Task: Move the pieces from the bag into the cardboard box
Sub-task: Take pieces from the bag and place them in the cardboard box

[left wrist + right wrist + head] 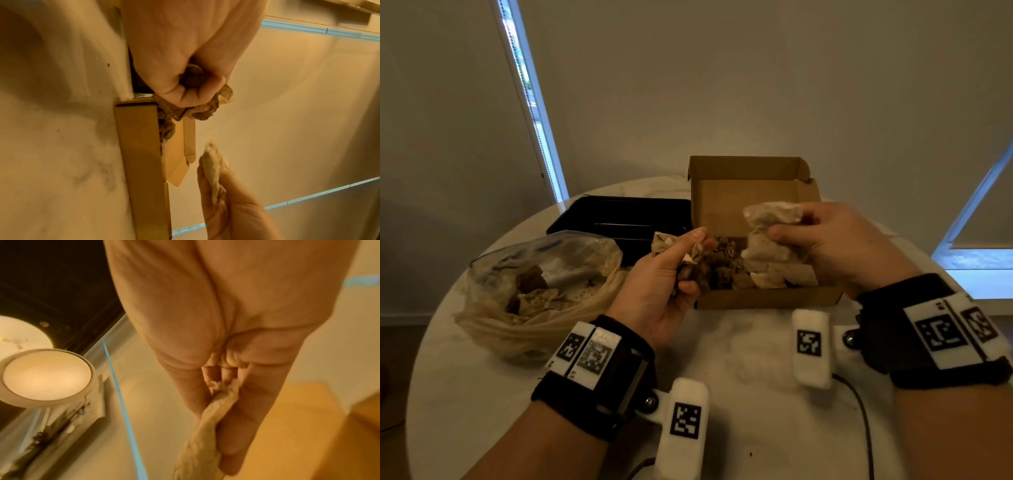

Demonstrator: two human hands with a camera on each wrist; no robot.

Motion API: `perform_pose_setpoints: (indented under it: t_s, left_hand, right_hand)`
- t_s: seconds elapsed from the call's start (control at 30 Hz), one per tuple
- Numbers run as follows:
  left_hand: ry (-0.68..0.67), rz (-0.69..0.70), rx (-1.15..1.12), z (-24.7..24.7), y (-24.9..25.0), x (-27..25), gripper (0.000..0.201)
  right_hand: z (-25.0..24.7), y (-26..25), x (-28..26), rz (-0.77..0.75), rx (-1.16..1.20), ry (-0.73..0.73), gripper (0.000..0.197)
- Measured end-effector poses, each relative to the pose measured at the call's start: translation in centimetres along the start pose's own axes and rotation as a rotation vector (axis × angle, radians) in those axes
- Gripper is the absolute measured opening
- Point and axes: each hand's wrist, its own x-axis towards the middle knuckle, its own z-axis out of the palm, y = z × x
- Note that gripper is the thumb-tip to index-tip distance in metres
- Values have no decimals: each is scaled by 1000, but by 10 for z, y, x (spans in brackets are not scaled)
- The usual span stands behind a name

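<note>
Open cardboard box (767, 297) on round table (739, 359), partly filled with crumpled pieces, left hand (661, 274) clutching a brown wad (690, 257) at the box's left edge, right hand (835, 243) pinching a pale piece (770, 236) above the box, plastic bag (534, 291) left of the box, black tray (619, 219) behind the bag.

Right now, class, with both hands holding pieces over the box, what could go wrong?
1. The left hand grips its crumpled pieces at the cardboard box near corner; some may fall onto the table.
2. The box already looks heaped, so the pale piece in the right hand could slide off.
</note>
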Motion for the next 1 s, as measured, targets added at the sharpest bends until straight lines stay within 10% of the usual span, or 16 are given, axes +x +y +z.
perform_pose_setpoints:
  t_s: [0.33, 0.67, 1.0]
  left_hand:
    - [72, -9, 94, -2, -3, 4, 25]
    - [84, -4, 144, -2, -4, 2, 23]
    - [143, 16, 179, -1, -4, 2, 36]
  right_hand:
    - [-23, 14, 16, 306, -556, -44, 13]
    - [-20, 0, 2, 201, -547, 131, 32]
    - [-1, 1, 5, 280, -889, -207, 42]
